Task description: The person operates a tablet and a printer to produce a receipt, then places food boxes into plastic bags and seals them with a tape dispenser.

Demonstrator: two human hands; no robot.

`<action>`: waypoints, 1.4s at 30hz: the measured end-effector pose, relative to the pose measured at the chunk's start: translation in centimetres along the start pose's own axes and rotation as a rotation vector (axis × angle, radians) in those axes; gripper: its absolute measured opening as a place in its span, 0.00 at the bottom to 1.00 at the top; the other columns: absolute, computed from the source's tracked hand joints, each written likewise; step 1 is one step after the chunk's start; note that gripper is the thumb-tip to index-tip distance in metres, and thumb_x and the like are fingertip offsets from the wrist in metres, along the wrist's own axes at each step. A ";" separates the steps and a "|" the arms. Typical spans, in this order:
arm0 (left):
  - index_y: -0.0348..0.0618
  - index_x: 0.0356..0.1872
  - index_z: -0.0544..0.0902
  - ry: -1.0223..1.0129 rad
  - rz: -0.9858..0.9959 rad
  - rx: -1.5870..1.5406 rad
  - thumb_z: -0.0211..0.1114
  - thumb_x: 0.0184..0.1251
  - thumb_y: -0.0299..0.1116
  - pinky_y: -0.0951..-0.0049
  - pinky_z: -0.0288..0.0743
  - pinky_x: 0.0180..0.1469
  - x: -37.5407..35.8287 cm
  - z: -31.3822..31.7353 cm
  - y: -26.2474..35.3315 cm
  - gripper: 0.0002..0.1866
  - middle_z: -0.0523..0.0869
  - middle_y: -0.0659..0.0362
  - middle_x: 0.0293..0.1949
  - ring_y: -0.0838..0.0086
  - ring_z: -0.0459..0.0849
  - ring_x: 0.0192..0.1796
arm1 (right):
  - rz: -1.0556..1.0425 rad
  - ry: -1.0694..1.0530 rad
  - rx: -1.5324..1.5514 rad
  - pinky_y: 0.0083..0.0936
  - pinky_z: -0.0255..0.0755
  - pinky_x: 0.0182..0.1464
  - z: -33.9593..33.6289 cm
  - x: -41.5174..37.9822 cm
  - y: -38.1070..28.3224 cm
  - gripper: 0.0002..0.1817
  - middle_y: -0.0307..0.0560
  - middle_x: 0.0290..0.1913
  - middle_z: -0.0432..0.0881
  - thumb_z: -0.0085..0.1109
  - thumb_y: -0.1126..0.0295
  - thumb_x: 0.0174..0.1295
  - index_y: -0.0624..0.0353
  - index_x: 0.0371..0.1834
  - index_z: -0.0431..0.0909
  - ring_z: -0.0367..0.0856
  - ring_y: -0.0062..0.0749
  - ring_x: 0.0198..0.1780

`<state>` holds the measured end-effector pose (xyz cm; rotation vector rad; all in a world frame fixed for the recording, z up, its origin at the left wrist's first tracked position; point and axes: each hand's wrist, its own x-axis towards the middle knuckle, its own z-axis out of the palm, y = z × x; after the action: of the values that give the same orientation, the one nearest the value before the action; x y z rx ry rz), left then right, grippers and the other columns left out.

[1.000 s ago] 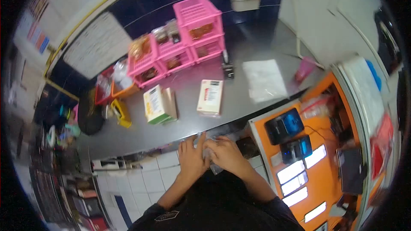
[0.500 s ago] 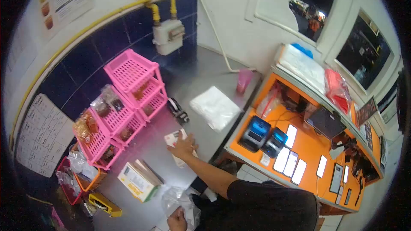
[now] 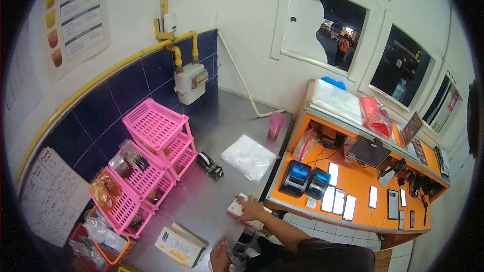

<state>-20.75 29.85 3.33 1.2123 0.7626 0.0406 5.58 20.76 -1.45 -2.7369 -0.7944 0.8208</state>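
Note:
My right hand (image 3: 250,208) reaches across the grey counter, its fingers closed over a small white box (image 3: 237,207) with red markings. The palm and fingers cover much of the box. Lower down, my left hand (image 3: 220,256) is closed on a clear plastic bag (image 3: 235,261), which is partly cut off by the frame's bottom edge. Left of that hand lies a white and yellow carton (image 3: 180,245) with green edges. Above my right hand, a stack of folded white plastic bags (image 3: 249,157) lies flat, and a black tape dispenser (image 3: 210,166) is to its left.
Pink stacking baskets (image 3: 156,126) with packed goods stand by the tiled wall. A pink cup (image 3: 276,124) is near the counter's far right edge. To the right, an orange desk (image 3: 360,219) carries several phones and a blue-black printer (image 3: 295,177). An orange basket (image 3: 126,249) sits lower left.
My right hand and the white box have moved right along the counter, away from the pink baskets. The view has shifted, and less of the plastic bag in my left hand shows.

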 end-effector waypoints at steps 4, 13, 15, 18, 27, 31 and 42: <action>0.43 0.64 0.76 0.032 0.133 -0.125 0.58 0.73 0.41 0.73 0.68 0.26 2.4 1.5 1.1 0.23 0.79 0.59 0.26 0.77 0.70 0.22 | -0.216 -0.073 0.558 0.45 0.62 0.67 -0.6 -1.9 6.9 0.59 0.65 0.72 0.59 0.70 0.44 0.47 0.44 0.80 0.45 0.62 0.56 0.70; 0.42 0.59 0.81 -0.112 0.495 0.440 0.54 0.76 0.48 0.73 0.68 0.26 4.7 5.7 8.9 0.23 0.79 0.64 0.20 0.81 0.76 0.23 | -0.530 -1.017 1.226 0.28 0.77 0.55 -1.9 -8.4 7.0 0.54 0.51 0.63 0.73 0.66 0.60 0.57 0.48 0.81 0.37 0.80 0.31 0.53; 0.45 0.58 0.82 -0.117 0.636 0.492 0.55 0.76 0.47 0.71 0.71 0.26 3.2 6.4 8.3 0.21 0.84 0.58 0.22 0.77 0.81 0.23 | -0.440 -0.968 1.303 0.29 0.79 0.52 -1.9 -8.9 5.9 0.48 0.52 0.60 0.74 0.65 0.60 0.59 0.54 0.78 0.46 0.80 0.30 0.53; 0.50 0.57 0.83 -0.161 0.692 0.895 0.58 0.73 0.43 0.68 0.76 0.30 -0.7 8.4 8.0 0.18 0.87 0.50 0.30 0.64 0.86 0.27 | -0.260 -0.871 1.390 0.31 0.80 0.50 1.8 -7.2 6.4 0.39 0.49 0.55 0.76 0.64 0.56 0.61 0.57 0.71 0.58 0.80 0.29 0.51; 0.45 0.59 0.81 0.367 1.000 1.045 0.65 0.62 0.27 0.66 0.73 0.23 -5.3 10.7 -1.3 0.22 0.84 0.57 0.22 0.66 0.83 0.22 | -0.068 -0.190 2.111 0.36 0.79 0.52 2.1 -6.1 3.2 0.28 0.46 0.52 0.76 0.55 0.47 0.68 0.54 0.62 0.66 0.78 0.37 0.53; 0.33 0.61 0.77 0.637 0.713 0.808 0.66 0.59 0.22 0.65 0.73 0.23 -3.8 11.3 -4.4 0.26 0.82 0.53 0.20 0.65 0.80 0.19 | -0.001 -0.067 2.093 0.38 0.78 0.55 2.6 -6.1 1.4 0.30 0.48 0.55 0.74 0.56 0.50 0.68 0.54 0.66 0.62 0.75 0.39 0.56; 0.36 0.67 0.70 0.595 0.539 0.171 0.60 0.72 0.29 0.73 0.79 0.32 -1.8 9.3 -4.9 0.24 0.85 0.55 0.29 0.75 0.84 0.27 | 0.178 0.154 1.809 0.48 0.72 0.61 8.1 -0.4 -0.8 0.46 0.58 0.70 0.60 0.65 0.57 0.63 0.52 0.76 0.44 0.68 0.51 0.65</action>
<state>-18.76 19.52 1.36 1.5650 0.9385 0.8238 0.44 21.29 -7.74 -1.1551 0.2815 0.7011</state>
